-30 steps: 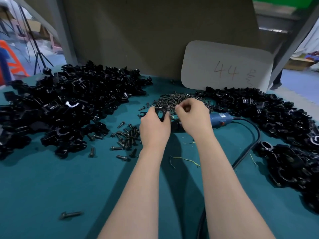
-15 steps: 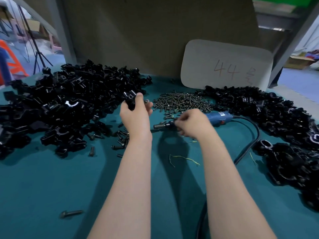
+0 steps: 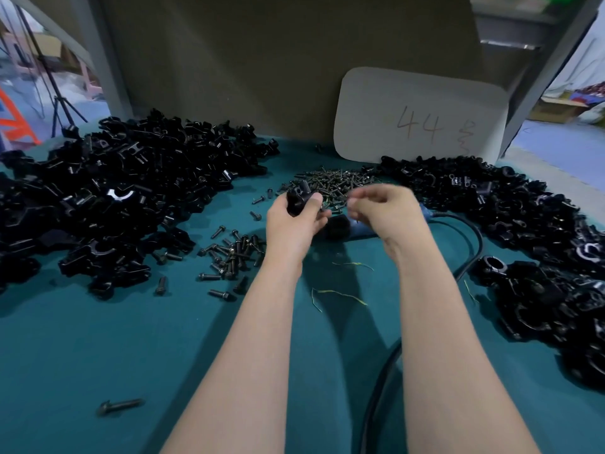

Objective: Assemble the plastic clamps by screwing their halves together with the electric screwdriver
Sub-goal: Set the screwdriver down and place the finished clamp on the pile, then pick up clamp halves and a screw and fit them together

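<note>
My left hand (image 3: pixel 291 224) grips a black plastic clamp (image 3: pixel 298 198) above the teal table, just in front of the pile of small screws (image 3: pixel 337 181). My right hand (image 3: pixel 379 208) hovers close to its right, blurred, its fingertips pinched on what looks like a small dark screw (image 3: pixel 357 219). The blue electric screwdriver (image 3: pixel 363 231) lies on the table beneath both hands, partly hidden by them. Nothing holds it.
Heaps of black clamp parts fill the left (image 3: pixel 114 191) and right (image 3: pixel 491 204) of the table. Larger bolts (image 3: pixel 234 253) lie scattered left of my left wrist, one loose bolt (image 3: pixel 119 406) sits near the front. The black cable (image 3: pixel 471 253) curves toward me. A white board (image 3: pixel 419 116) leans at the back.
My left hand came back from the left pile toward the middle with a clamp. My right hand left the screwdriver's front end and rose to meet it.
</note>
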Action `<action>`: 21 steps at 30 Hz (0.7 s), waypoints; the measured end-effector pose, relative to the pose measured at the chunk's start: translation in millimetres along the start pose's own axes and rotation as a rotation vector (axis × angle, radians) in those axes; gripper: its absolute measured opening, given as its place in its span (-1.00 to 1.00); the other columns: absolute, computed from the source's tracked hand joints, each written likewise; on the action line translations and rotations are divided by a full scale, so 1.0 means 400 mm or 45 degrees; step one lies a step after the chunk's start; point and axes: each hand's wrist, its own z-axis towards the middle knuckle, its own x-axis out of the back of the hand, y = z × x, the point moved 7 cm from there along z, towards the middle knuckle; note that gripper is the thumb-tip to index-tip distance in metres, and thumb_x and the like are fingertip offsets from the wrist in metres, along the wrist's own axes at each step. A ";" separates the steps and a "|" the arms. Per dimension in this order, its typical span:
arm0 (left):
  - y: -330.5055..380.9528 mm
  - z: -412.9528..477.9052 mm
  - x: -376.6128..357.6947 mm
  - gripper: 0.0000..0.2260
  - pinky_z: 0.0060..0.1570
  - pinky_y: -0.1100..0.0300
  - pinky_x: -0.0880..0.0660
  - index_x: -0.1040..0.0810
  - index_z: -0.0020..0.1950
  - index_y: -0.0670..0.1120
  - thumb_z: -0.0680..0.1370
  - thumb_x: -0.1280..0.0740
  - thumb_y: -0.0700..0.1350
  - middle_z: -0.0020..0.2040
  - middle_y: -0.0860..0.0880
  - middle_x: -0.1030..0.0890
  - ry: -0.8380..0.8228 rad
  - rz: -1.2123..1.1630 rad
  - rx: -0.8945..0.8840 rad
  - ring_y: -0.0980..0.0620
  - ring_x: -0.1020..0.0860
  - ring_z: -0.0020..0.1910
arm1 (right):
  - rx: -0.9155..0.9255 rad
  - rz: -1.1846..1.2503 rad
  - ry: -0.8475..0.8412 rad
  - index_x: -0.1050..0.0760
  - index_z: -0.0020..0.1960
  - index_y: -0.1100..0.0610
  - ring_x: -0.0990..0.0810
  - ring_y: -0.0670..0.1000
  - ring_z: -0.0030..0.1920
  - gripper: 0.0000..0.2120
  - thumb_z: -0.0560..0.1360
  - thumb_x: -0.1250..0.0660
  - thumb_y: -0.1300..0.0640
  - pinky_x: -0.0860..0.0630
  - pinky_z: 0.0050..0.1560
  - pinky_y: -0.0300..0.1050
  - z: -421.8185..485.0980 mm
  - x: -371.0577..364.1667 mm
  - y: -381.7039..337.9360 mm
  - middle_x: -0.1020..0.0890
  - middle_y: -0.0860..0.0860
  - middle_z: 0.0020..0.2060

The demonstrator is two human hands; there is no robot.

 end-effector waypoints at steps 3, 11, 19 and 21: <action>0.018 -0.005 0.008 -0.93 0.06 -0.03 -0.58 -0.50 -0.10 -0.05 0.55 -0.37 -0.15 -0.07 -0.10 -0.64 0.054 0.329 -0.152 -0.12 -0.64 -0.04 | 0.218 -0.014 0.039 -0.57 -0.22 0.03 -0.65 0.00 -0.24 -0.79 0.46 -0.37 0.32 -0.59 -0.01 -0.13 -0.010 -0.008 -0.072 -0.63 -0.03 -0.33; 0.042 -0.024 0.012 -0.86 -0.29 0.46 -0.38 -0.53 0.10 -0.04 0.55 -0.35 -0.10 -0.11 0.09 -0.62 0.115 0.694 -0.336 0.14 -0.58 -0.16 | 0.428 -0.521 0.009 -0.54 -0.19 0.01 -0.56 -0.07 -0.13 -0.90 0.47 -0.39 0.18 -0.46 -0.04 -0.24 -0.040 -0.060 -0.110 -0.58 -0.13 -0.26; 0.041 -0.025 0.012 -0.83 -0.36 0.23 -0.38 -0.52 0.08 -0.08 0.54 -0.35 -0.04 -0.17 0.01 -0.59 0.148 0.846 -0.348 -0.04 -0.56 -0.18 | 0.430 -0.618 -0.048 -0.55 -0.20 -0.02 -0.47 -0.19 -0.28 -0.89 0.47 -0.39 0.16 -0.34 -0.30 -0.47 -0.036 -0.070 -0.112 -0.53 -0.17 -0.32; 0.038 -0.026 0.012 -0.84 -0.35 0.17 -0.38 -0.51 0.06 -0.08 0.54 -0.35 -0.05 -0.21 0.02 -0.56 0.156 0.873 -0.345 -0.06 -0.55 -0.21 | 0.430 -0.636 -0.058 -0.54 -0.21 -0.02 -0.46 -0.17 -0.30 -0.87 0.47 -0.40 0.17 -0.33 -0.33 -0.47 -0.034 -0.075 -0.112 -0.52 -0.16 -0.34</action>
